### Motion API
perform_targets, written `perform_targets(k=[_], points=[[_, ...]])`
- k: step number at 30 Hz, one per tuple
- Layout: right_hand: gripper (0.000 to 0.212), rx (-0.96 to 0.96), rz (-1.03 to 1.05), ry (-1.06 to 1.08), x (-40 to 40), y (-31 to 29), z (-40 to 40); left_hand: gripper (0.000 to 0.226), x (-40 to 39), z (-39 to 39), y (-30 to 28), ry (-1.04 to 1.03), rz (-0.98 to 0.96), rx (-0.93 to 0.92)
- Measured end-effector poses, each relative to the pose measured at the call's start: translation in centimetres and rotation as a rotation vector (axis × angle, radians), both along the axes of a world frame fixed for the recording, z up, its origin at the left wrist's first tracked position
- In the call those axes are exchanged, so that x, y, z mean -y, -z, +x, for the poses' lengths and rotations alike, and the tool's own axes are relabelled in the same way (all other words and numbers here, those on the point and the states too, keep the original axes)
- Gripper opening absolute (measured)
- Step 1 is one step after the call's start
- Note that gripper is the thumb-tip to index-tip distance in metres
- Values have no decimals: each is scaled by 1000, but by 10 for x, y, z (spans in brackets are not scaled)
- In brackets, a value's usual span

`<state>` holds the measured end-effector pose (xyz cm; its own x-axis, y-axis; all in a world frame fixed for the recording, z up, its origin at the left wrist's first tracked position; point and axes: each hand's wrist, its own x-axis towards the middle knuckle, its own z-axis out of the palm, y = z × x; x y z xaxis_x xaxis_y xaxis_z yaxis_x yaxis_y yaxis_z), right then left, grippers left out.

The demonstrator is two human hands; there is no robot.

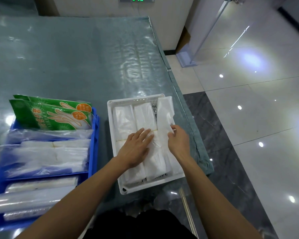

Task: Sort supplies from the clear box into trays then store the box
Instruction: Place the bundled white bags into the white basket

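A white tray is set near the right edge of a table with a shiny green cover. White packs are laid in rows inside the white tray. The left hand is laid flat on the packs in the middle of the white tray, with its fingers straight and spread a little. Nothing is held by it. The right hand is kept at the right side of the white tray. A tall white pack is pinched at its lower edge by the curled fingers and thumb. This pack is stood up against the far right corner of the white tray.

To the left of the white tray, a blue tray is seen. Green glove packs are propped at its far end, clear bags are piled in its middle, and clear rolls are laid at its near end. No clear box is seen.
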<state>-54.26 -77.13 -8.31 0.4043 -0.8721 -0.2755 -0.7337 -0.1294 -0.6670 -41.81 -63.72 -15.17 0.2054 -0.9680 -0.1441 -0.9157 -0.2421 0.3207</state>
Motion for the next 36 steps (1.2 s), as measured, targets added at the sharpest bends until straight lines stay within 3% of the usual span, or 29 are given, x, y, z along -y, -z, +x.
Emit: perform_targets(k=[6,18,26,31,36], points=[[26,107,-56,64,11,-16,-7,61,0,-4,2,94,108,106],[46,8,91,3,1,33,14,59,-8,-1,6,46,72,96],[73,-1,-88,-126,-17,31,-2,52,-7,-12,-1,-14,-118,42],[67,-277,-251,-359,-37,35,-24,45,-1,-13,1,73,-123,89],[59,-264,-369,-353,-46,36,-37,51,-1,-12,4,115,-48,97]])
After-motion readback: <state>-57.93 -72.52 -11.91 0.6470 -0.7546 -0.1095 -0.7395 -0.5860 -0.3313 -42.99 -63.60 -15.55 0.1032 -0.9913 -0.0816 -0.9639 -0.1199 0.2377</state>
